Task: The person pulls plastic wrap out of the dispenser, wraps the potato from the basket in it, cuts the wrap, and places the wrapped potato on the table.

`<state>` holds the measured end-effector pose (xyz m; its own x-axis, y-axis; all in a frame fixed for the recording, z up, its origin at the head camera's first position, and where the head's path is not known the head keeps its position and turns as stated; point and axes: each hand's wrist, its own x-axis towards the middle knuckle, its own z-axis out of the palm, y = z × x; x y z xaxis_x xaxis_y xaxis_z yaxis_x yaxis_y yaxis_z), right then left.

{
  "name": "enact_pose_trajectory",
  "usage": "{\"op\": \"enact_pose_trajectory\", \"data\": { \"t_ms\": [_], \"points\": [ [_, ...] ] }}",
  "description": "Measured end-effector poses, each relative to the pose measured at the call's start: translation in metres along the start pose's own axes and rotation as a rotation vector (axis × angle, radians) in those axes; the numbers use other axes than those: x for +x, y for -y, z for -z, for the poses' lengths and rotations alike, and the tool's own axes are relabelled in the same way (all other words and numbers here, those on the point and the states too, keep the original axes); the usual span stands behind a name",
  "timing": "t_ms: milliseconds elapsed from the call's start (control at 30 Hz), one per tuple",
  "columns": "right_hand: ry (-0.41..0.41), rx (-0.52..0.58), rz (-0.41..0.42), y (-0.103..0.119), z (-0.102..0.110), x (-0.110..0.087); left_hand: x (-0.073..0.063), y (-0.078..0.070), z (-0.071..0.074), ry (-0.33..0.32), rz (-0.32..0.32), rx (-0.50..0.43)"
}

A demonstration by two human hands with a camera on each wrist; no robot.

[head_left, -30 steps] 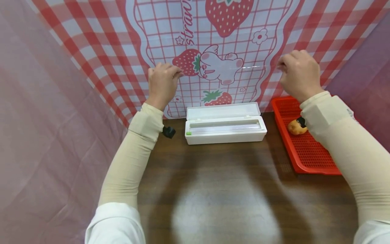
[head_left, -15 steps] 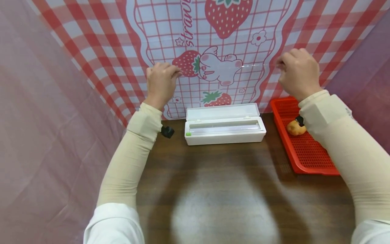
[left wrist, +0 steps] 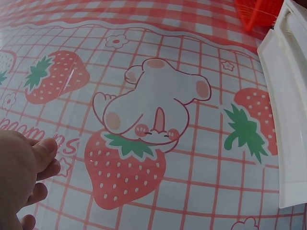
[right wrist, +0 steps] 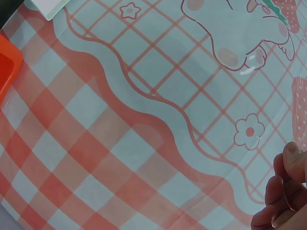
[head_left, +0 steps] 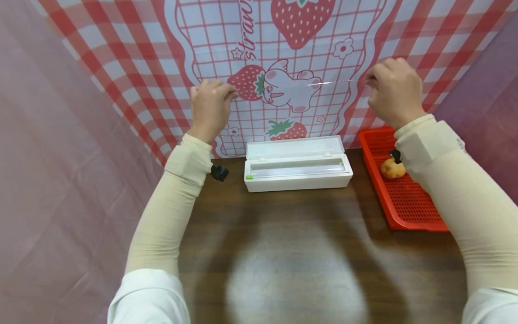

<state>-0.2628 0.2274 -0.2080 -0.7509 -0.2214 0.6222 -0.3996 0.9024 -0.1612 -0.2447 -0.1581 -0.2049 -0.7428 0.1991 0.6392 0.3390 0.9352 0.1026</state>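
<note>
Head view: the left hand (head_left: 211,107), upper left of centre, and right hand (head_left: 396,92), upper right, pinch clear film (head_left: 339,83) stretching crosswise between them; below, mid-frame, the white box (head_left: 299,183) lies roughly parallel, the red basket (head_left: 382,192) nearer the right hand.

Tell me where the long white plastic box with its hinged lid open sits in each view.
Head: the long white plastic box lies near the centre, lid up.
Left wrist: the box runs down the right edge, cut off by the frame.
Right wrist: only a white corner of the box shows, at the top left.
Shared landmark: the printed white cartoon animal with red outlines.
</note>
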Motion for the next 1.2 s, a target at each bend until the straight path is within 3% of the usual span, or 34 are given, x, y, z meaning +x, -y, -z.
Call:
{"op": "enact_pose_trajectory", "data": {
  "t_ms": [733,1200],
  "points": [
    [0.018,-0.034,-0.010,0.005,0.008,0.005,0.008,-0.001,0.007,0.000,0.017,-0.011],
    [-0.077,-0.019,0.056,0.004,0.015,0.006,0.013,-0.005,0.016,0.016,0.040,-0.017]
  ]
}}
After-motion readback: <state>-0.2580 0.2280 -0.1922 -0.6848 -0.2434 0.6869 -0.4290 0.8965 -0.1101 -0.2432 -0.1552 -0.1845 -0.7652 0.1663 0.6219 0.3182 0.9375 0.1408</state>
